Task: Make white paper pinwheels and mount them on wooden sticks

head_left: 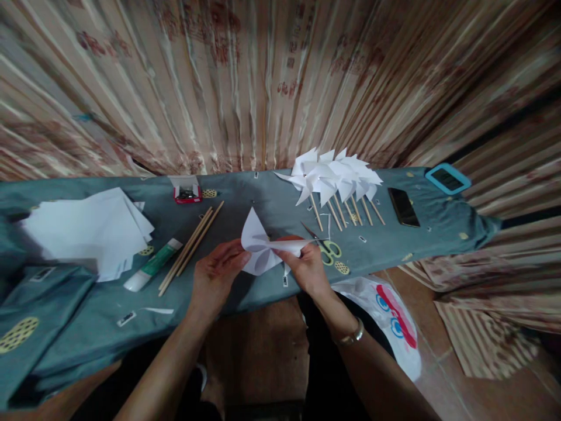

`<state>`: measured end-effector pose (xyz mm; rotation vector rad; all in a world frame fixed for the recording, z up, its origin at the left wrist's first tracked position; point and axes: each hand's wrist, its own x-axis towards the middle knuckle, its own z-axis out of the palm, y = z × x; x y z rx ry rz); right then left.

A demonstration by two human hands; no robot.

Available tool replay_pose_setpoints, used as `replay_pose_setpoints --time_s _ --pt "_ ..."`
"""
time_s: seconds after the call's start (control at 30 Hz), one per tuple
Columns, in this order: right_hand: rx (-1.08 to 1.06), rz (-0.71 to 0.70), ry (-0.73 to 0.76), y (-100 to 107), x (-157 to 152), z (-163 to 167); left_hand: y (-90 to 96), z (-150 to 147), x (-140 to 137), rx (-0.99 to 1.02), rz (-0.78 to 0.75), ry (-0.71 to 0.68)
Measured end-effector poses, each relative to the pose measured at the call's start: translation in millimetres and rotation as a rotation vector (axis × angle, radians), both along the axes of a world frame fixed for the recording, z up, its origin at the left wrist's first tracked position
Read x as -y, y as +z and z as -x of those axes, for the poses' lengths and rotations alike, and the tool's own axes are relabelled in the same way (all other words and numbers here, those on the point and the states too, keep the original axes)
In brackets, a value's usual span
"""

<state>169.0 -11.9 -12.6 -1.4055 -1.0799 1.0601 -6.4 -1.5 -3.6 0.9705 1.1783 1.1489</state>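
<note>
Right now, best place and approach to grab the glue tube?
Grip the green middle of the glue tube, probably from above, fingers across its width. It lies flat and diagonal on the cloth, between the paper stack and the wooden sticks, both long sides free.

Head view looks steeply down; close over table [394,245]; edges perhaps warped.

A long desk [394,245] draped in grey-green cloth stands against a pleated, beige-and-red patterned curtain [245,82]. Below the desk, reddish-brown floor tiles [456,374] show; the room is dim.
</note>
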Motion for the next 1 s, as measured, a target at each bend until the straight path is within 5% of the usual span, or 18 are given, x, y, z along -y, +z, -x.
replay_pose_setpoints --time_s 0.13,0.3,0.47,0.83,1.0 --pt "-0.005 0.018 -0.004 1 0 0 -7.9 16 -10 -0.194 -0.116 0.066" --pt "-0.059 0.005 0.004 1 3 5 -23.6 49 -32 -0.92 -0.475 0.045" --pt "-0.055 0.028 0.036 0 5 8 -32.7 60 -47 -1.269 -0.533 -0.026" --pt "-0.037 -0.013 0.068 0 7 7 -34.7 57 -61 -1.425 -0.414 -0.072" --pt "0.018 -0.055 0.114 4 14 6 -21.9 41 -51 -1.254 -0.47 -0.111"
